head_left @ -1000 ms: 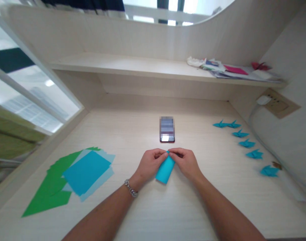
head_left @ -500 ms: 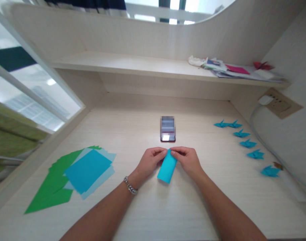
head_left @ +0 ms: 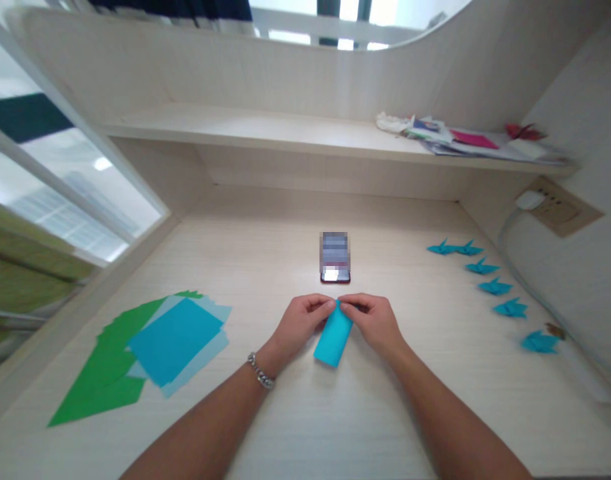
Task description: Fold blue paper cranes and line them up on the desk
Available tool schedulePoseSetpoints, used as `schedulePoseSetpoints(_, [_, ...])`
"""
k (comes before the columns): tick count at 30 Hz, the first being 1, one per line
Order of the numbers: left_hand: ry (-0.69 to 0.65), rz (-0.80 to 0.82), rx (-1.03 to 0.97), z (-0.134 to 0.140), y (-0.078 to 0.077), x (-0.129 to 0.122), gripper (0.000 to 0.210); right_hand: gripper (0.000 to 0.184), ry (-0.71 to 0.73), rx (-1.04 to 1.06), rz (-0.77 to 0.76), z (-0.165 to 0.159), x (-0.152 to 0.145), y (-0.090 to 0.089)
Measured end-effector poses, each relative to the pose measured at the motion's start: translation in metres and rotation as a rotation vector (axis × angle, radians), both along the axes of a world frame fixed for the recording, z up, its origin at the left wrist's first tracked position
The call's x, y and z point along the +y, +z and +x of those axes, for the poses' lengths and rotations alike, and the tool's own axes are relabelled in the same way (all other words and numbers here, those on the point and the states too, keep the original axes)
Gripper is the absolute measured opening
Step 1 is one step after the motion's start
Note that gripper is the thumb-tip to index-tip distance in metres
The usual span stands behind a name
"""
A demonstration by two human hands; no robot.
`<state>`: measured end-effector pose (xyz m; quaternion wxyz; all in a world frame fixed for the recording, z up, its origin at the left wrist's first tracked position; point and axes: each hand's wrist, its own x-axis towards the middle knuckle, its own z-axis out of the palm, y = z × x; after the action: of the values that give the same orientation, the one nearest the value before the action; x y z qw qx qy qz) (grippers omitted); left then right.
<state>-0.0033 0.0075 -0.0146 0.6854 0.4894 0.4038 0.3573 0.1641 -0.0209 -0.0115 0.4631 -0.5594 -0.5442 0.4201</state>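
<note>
A blue sheet of paper (head_left: 333, 340), bent over into a narrow rectangle, lies slantwise on the desk between my hands. My left hand (head_left: 304, 319) pinches its far left corner between thumb and fingers. At the far right corner, my right hand (head_left: 374, 320) grips the same paper, its thumb pressed on top. The thumbs are close together near the far edge, while the near end is free. A phone (head_left: 335, 259) with a blurred screen lies just beyond my hands.
Blue sheets (head_left: 178, 340) lie on green sheets (head_left: 98, 380) at the left. Several folded blue paper cranes (head_left: 495, 287) line the right side, near a white cable (head_left: 510, 247) plugged into a wall socket (head_left: 560, 205). Above the desk, a shelf (head_left: 265, 127) holds papers (head_left: 473, 139).
The paper's near end looks flatter against the desk and has shifted very slightly. Both hands keep their hold in almost the same place.
</note>
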Motion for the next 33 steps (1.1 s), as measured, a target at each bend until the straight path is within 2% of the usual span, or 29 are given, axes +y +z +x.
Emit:
schedulePoseSetpoints(5, [0.072, 0.123, 0.100, 0.000, 0.001, 0.001, 0.021, 0.025, -0.022, 0.084, -0.003, -0.002, 0.001, -0.002])
schedulePoseSetpoints(10, [0.183, 0.194, 0.153, 0.000, 0.002, -0.001, 0.024, 0.031, -0.157, 0.256, -0.048, -0.002, 0.003, 0.000])
schedulePoseSetpoints(13, [0.233, 0.227, 0.158, 0.002, 0.005, -0.005, 0.024, 0.030, -0.244, 0.256, -0.019, -0.004, 0.001, 0.005])
schedulePoseSetpoints(17, [0.262, 0.250, 0.146, 0.005, 0.007, -0.008, 0.022, 0.029, -0.276, 0.247, 0.038, -0.009, -0.003, 0.008])
schedulePoseSetpoints(20, [0.287, 0.253, 0.148, 0.005, 0.007, -0.008, 0.021, 0.036, -0.271, 0.293, 0.047, -0.012, -0.003, 0.006])
schedulePoseSetpoints(22, [0.302, 0.255, 0.156, 0.005, 0.006, -0.008, 0.021, 0.041, -0.209, 0.328, -0.006, -0.014, -0.002, 0.003])
schedulePoseSetpoints(26, [0.296, 0.214, 0.120, 0.005, 0.004, -0.007, 0.023, 0.027, -0.098, 0.273, -0.086, -0.015, 0.000, -0.001])
schedulePoseSetpoints(33, [0.212, 0.059, -0.010, 0.005, 0.000, -0.004, 0.029, 0.023, -0.149, 0.256, -0.113, -0.013, -0.002, 0.001])
